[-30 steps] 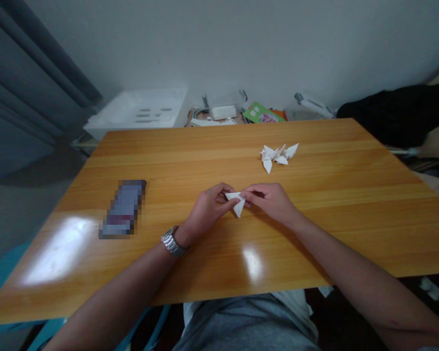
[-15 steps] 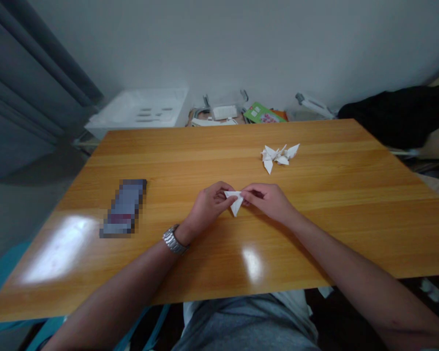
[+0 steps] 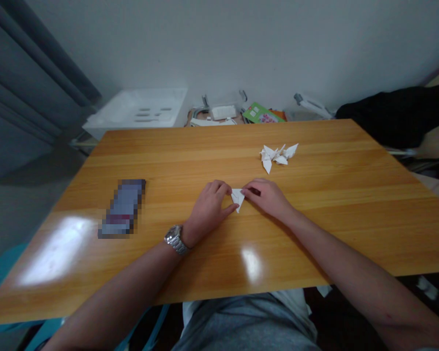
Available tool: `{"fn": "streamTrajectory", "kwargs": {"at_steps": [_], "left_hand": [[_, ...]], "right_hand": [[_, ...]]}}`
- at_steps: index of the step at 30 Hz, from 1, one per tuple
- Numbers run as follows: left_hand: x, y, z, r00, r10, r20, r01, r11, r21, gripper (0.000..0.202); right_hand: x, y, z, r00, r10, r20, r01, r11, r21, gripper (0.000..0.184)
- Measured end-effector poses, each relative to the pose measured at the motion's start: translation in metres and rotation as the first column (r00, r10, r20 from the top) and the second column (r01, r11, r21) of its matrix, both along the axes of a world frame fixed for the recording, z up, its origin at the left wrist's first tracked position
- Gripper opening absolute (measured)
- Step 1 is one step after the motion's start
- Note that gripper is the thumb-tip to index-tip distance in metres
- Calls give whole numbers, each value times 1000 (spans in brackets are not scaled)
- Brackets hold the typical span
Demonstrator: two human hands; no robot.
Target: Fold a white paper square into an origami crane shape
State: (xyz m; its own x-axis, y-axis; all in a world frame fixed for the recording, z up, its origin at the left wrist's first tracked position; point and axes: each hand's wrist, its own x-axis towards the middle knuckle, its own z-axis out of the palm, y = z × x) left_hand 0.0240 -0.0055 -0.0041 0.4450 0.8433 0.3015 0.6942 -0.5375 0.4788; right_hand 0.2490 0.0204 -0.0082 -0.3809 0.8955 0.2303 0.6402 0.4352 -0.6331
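A small folded white paper piece (image 3: 237, 198) rests on the wooden table (image 3: 314, 234) between my two hands. My left hand (image 3: 208, 212), with a metal watch at the wrist, has its fingers curled and its thumb and fingertips pinching the paper's left side. Fingertips of my right hand (image 3: 265, 197) pinch the paper's right edge against the tabletop. Farther back and to the right lies a finished white paper crane (image 3: 277, 155), apart from both hands.
A phone (image 3: 123, 208) lies flat on the table to the left. Behind the table's far edge sit a white plastic box (image 3: 139, 111), a green booklet (image 3: 260, 114) and other clutter. Dark cloth (image 3: 395, 117) lies at the right; a grey curtain hangs at the left.
Both hands lowered the paper piece onto the tabletop and shifted slightly away from me. The paper now looks flatter and smaller between the fingers.
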Motion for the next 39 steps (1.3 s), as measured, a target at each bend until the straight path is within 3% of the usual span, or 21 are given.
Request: {"fn": "streamTrajectory", "kwargs": {"at_steps": [9,12,19,24,32,39], "left_hand": [[3,-3,-2,998,52,-34,-50,998,47,36],[3,-3,-2,998,54,-41,-52,998,48,37],[2,-2,-3,997,33,-63,-31,999,39,48],[0,-1,-5,991,45,-123,-38,997,61,58],[-2,-1,-9,986,34,-163,-19,996,90,56],[-2,1,-8,997,-28,-75,34,996,87,41]], "right_hand": [[3,1,-1,999,33,-33,-32,999,29,11],[3,2,-2,999,-4,-46,6,1000,30,6],[-4,6,-5,995,-90,-41,92,994,59,16],[-6,9,-7,992,-110,-55,114,991,71,6],[8,9,-8,986,165,-5,-163,981,107,20],[11,9,-9,978,207,26,-209,975,81,24]]}}
